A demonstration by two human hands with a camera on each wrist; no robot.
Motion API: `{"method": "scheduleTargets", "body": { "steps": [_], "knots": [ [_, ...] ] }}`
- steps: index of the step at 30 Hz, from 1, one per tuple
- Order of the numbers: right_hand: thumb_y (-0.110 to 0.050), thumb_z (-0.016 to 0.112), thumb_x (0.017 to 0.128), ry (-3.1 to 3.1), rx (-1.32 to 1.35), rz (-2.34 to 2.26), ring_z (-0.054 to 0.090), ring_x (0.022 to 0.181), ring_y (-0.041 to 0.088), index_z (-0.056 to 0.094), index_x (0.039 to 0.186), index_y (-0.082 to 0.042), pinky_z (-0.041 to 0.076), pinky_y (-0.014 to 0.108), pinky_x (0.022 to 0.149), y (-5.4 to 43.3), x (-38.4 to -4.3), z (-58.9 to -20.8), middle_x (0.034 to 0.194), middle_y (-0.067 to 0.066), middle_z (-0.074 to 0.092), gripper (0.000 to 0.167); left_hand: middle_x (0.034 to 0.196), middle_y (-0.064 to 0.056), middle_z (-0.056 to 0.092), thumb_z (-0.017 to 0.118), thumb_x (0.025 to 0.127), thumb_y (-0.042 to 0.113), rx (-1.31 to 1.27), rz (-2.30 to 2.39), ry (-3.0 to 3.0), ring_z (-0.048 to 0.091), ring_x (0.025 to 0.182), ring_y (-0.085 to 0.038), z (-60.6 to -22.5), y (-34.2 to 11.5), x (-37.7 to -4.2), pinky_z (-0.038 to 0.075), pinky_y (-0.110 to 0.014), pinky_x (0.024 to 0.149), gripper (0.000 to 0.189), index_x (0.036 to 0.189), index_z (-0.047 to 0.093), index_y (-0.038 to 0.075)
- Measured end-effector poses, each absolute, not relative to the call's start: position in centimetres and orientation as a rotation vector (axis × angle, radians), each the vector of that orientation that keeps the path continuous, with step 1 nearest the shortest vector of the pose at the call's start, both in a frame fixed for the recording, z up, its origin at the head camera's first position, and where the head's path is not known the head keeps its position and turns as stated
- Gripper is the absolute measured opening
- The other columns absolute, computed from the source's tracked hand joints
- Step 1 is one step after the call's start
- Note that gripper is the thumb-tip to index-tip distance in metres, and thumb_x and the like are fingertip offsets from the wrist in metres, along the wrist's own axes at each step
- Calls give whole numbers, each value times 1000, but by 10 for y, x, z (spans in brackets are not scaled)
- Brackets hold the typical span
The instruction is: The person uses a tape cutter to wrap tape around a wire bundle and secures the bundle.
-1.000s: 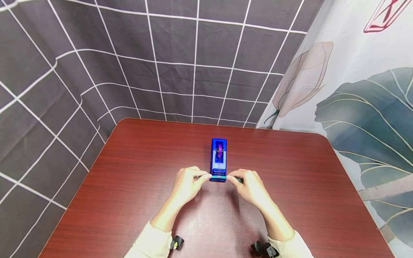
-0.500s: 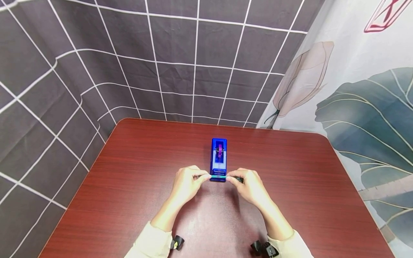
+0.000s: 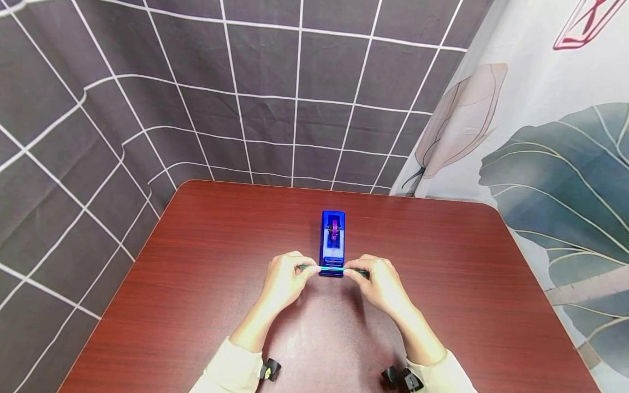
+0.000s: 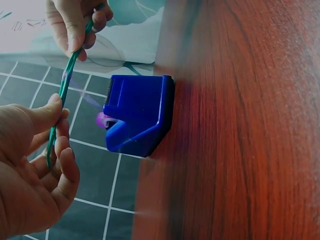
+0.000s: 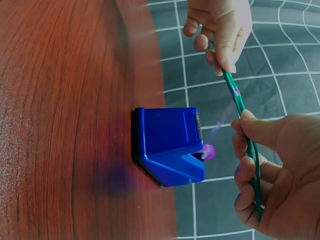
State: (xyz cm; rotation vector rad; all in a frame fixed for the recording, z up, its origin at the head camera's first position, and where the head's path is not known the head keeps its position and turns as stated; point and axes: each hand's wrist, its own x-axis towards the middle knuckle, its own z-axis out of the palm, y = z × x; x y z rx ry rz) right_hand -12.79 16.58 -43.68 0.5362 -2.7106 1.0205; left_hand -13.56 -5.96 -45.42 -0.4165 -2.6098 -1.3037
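Observation:
A thin bundle of green strands (image 3: 332, 268), like cord or wire, stretches between both hands above the front end of a blue tape dispenser (image 3: 332, 252). My left hand (image 3: 286, 278) pinches its left part between thumb and fingers. Its right part is gripped the same way by my right hand (image 3: 383, 281), where a loose loop of strand shows in the right wrist view. A translucent purplish tape strip (image 5: 220, 120) runs from the dispenser up to the bundle's middle, where tape clings to it. The purple tape roll (image 3: 334, 230) sits inside the dispenser.
The dispenser stands on a reddish-brown wooden table (image 3: 221, 229). Behind and to the left hangs a dark grey curtain (image 3: 265, 65) with white grid lines. A white leaf-patterned curtain (image 3: 530, 109) hangs at the right.
Both hands stay nearly in place, with slight finger movement. The green bundle shifts a little, and more of its green end shows at the left hand. The dispenser has not visibly moved on the table.

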Motion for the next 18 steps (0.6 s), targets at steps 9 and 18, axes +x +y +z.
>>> {"method": "scheduleTargets", "body": {
  "steps": [9, 18],
  "knots": [
    [-10, 82, 84, -2713, 537, 983, 59, 69, 4, 80, 88, -15, 48, 29, 62, 166, -129, -438, 78, -11, 67, 6, 69, 14, 58, 83, 85, 21, -405, -1308, -2621, 45, 55, 0, -456, -60, -136, 39, -25, 54, 6, 83, 79, 16],
    [-11, 83, 83, -2699, 542, 964, 56, 66, 3, 80, 86, -17, 46, 27, 58, 167, -131, -441, 76, -13, 65, 8, 67, 15, 55, 84, 83, 23, -408, -1281, -2615, 46, 57, -1, -458, -60, -138, 39, -25, 55, 8, 82, 79, 18]
  ]
}}
